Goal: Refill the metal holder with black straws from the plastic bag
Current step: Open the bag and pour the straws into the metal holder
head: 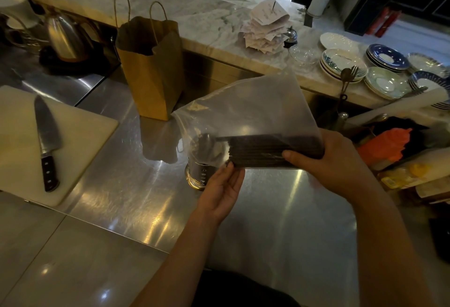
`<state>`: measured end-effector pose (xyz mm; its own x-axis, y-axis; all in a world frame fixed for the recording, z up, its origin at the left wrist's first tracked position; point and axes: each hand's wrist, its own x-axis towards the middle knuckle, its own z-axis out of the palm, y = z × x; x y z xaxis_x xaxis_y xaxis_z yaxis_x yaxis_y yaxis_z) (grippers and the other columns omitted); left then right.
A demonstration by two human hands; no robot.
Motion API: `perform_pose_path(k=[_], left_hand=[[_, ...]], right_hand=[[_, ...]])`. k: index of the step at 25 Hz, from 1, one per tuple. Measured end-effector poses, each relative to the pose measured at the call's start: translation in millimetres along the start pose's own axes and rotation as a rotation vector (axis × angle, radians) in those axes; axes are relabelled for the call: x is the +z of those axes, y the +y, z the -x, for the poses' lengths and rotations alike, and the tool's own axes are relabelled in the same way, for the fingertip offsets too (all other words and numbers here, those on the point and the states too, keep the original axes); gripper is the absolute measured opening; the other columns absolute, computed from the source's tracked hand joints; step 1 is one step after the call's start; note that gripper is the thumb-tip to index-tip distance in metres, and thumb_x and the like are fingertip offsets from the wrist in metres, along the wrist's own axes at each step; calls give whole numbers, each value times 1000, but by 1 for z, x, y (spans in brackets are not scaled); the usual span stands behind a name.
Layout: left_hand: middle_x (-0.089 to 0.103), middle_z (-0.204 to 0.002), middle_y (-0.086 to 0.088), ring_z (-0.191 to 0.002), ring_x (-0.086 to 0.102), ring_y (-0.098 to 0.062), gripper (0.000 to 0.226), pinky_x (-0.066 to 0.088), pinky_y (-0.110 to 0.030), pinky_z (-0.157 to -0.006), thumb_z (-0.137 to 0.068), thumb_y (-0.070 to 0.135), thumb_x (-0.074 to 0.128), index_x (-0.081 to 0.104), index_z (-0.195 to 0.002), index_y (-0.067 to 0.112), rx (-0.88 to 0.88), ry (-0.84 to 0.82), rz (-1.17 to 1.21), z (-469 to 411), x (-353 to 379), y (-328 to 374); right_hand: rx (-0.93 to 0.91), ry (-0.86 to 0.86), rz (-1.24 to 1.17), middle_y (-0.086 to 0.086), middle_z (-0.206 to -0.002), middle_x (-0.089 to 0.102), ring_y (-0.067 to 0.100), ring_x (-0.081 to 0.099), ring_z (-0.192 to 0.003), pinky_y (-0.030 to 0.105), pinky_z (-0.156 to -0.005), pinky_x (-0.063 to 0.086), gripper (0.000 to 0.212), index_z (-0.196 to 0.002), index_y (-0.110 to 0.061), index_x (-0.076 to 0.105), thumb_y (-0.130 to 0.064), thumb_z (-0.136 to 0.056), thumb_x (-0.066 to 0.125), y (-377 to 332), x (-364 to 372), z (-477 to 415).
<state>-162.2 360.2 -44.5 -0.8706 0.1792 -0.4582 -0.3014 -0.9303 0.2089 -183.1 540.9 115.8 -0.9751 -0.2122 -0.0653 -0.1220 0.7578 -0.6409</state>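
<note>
Held level above brushed steel counter (121, 185): clear plastic bag (248, 109). Thin black straws (265, 153) inside clamped thru film by R hand (336, 160), thumb curled over, so bundle kept together. L hand (221, 192) spread palm-up, fingertips propping straw ends. Perforated cylindrical metal holder (198, 176) stood upright just beneath bag's L end, prob. positioned for loading.

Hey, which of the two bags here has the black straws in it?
The clear plastic bag, which the right hand grips: the black straws show through it. The brown paper bag stands untouched behind.
</note>
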Motion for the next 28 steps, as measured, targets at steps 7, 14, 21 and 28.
perform_pose_path(k=[7,14,21,28], left_hand=[[75,-102,-13,-94,74,-18,20,58,-30,-86,-97,3,47,66,-105,2,-18,26,2,1,8,-2],[76,-96,-12,-89,75,-17,22,58,-29,-83,-99,3,45,68,-100,3,-14,53,-8,-1,8,-3],[74,-103,-13,-94,73,-18,22,55,-30,-90,-98,4,47,68,-103,2,-5,37,-8,-1,4,0],[75,-102,-14,-95,74,-19,31,56,-30,-89,-98,4,47,77,-89,3,13,8,-4,-2,6,3]], right_hand=[[-16,24,62,-4,-100,67,14,63,-93,34,-80,51,39,-117,-28,62,-39,-80,68,-5,-2,3],[-31,-2,89,-4,-101,68,14,63,-93,42,-85,52,35,-116,-28,63,-39,-82,67,-11,-1,6],[-18,6,74,-5,-104,67,12,62,-93,31,-81,48,36,-118,-28,60,-37,-84,67,-9,3,4],[-35,25,63,-2,-102,68,15,63,-93,43,-85,53,39,-118,-25,62,-39,-83,67,-17,1,0]])
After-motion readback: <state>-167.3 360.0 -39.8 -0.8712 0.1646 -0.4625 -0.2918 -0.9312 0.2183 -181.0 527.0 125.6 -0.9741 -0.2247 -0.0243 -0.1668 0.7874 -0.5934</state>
